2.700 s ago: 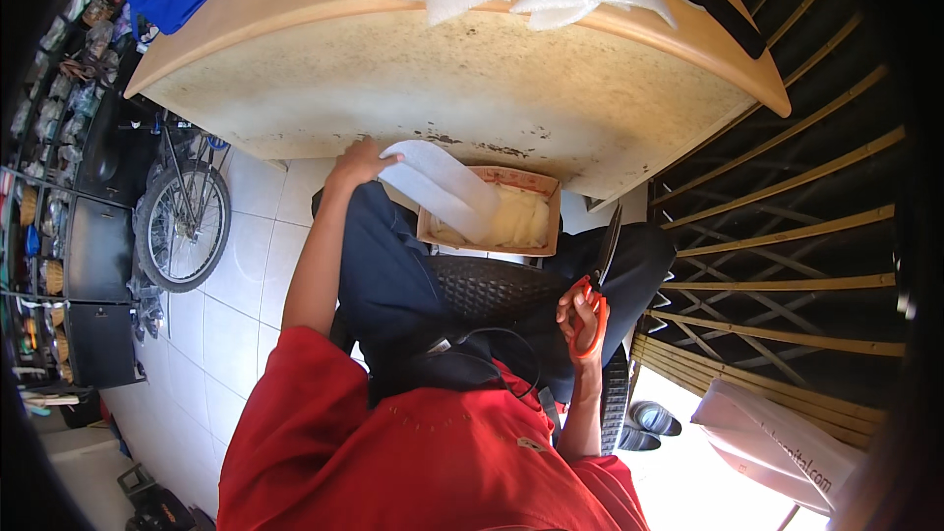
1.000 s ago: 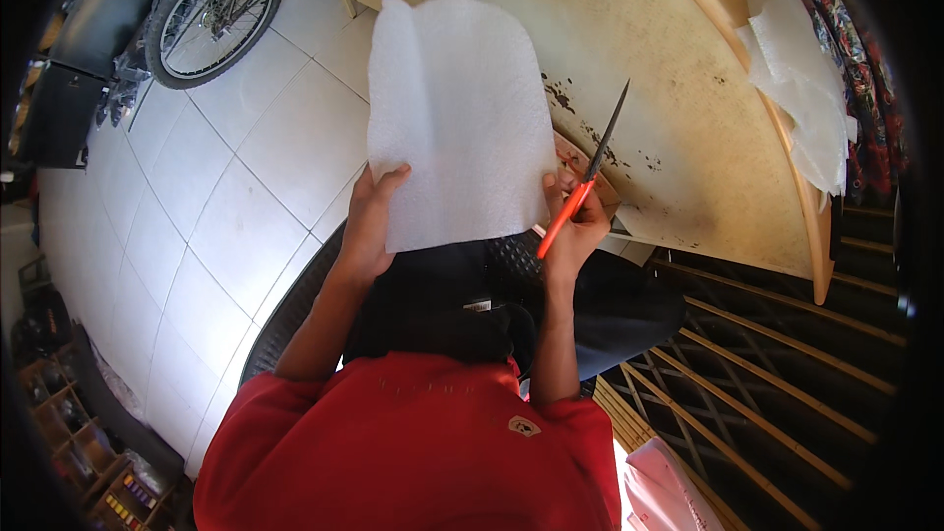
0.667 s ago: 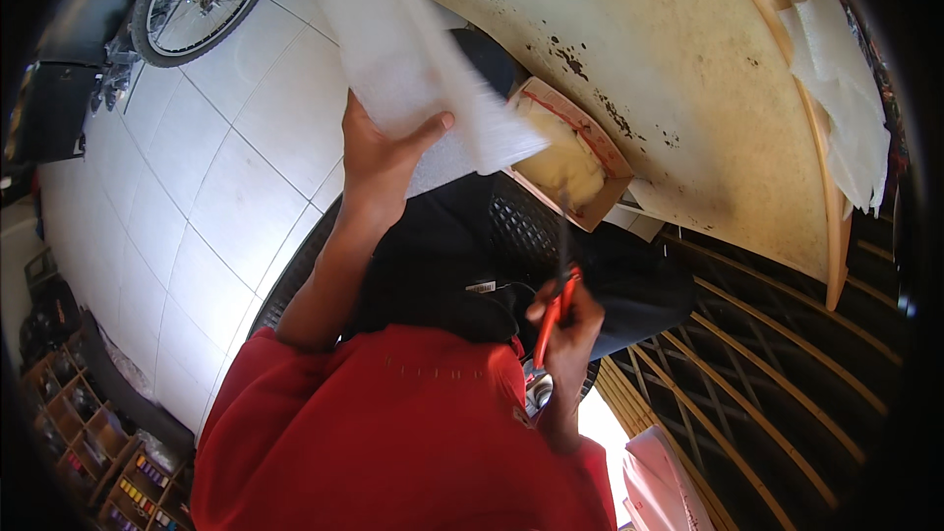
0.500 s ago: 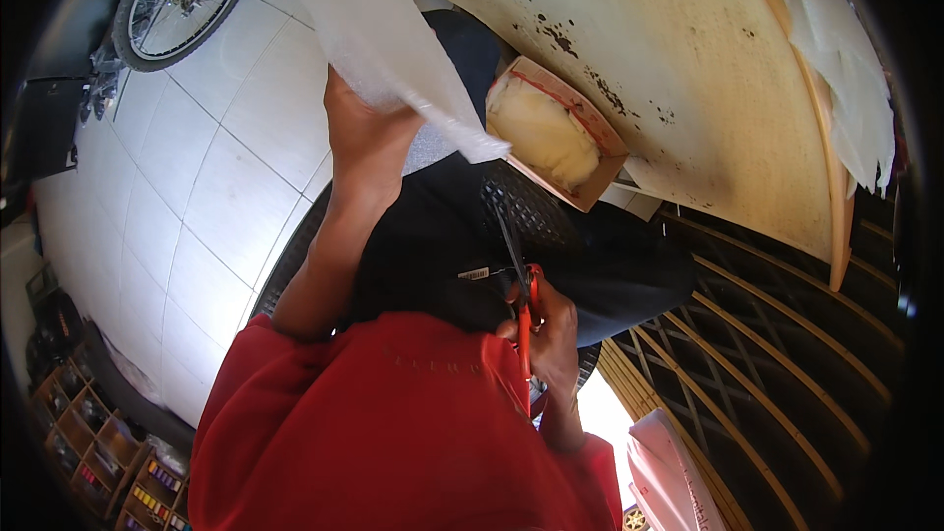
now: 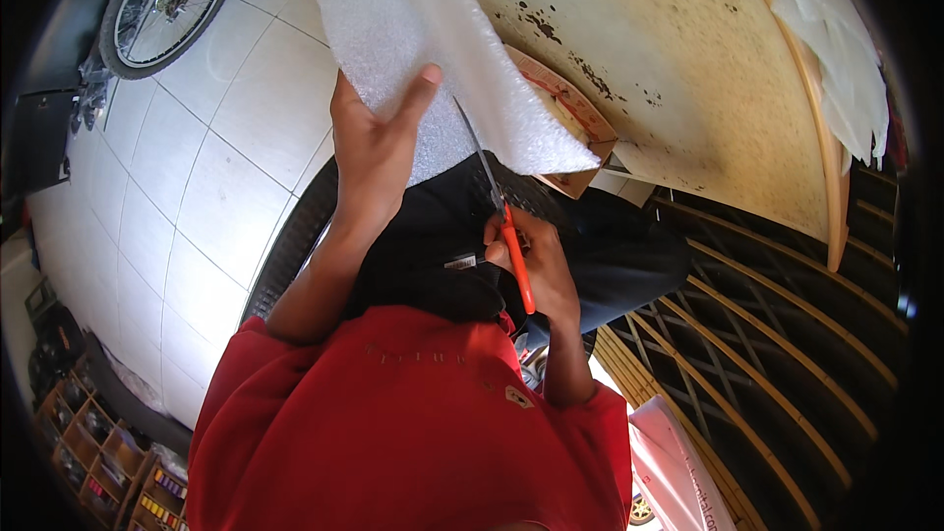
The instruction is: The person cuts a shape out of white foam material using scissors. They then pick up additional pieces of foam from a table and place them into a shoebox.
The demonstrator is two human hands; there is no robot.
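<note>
A sheet of white foam wrap (image 5: 393, 25) spreads out ahead of my lap. My left hand (image 5: 379, 138) grips its near edge, thumb lying on top and the other fingers mostly hidden underneath. My right hand (image 5: 541, 256) is closed round the orange handles of a pair of scissors (image 5: 516, 251). The long dark blades reach up to the sheet, just right of my left thumb, and their tips are at the foam. To the right of the blades, a flap of the sheet hangs over an open cardboard box (image 5: 590, 113), covering most of it.
A large pale board (image 5: 678, 88) with dark stains leans at the far right. Beside it are slatted wooden strips (image 5: 767, 334). On the tiled floor (image 5: 231, 177) at far left stands a bicycle wheel (image 5: 167, 5). A compartment shelf (image 5: 93, 447) is at lower left, a pink bag (image 5: 674, 462) at lower right.
The scissors in my right hand have moved up and forward, and their blades now reach the foam sheet. My left thumb shows on the sheet, whose flap has swung right over the box.
</note>
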